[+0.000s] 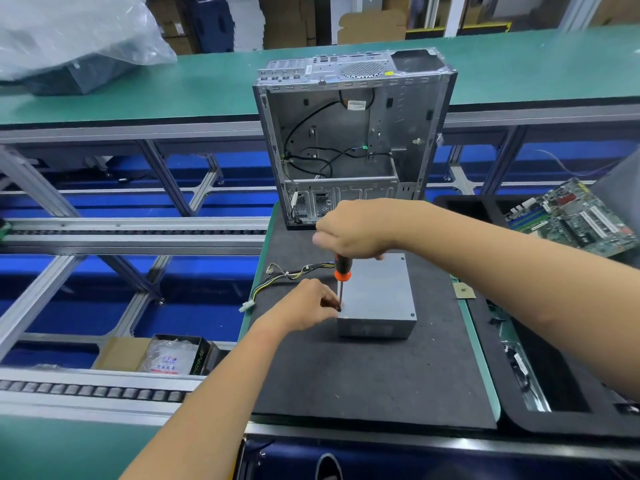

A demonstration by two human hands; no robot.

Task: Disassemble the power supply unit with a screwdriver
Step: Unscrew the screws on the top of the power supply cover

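A grey metal power supply unit (379, 292) lies flat on the dark mat (363, 375), its cable bundle (291, 275) trailing off to the left. My right hand (353, 230) grips the black and orange handle of a screwdriver (342, 271) from above. The screwdriver stands upright with its tip at the unit's near left top corner. My left hand (304, 304) pinches the shaft near the tip, right against the unit's left edge. Two more screws show on the unit's right side.
An empty open computer case (349, 133) stands upright just behind the mat. A green circuit board (571, 216) lies in a black tray at the right. Conveyor rails and a cardboard box (156, 355) are at the left. A plastic-wrapped item (69, 39) sits far left.
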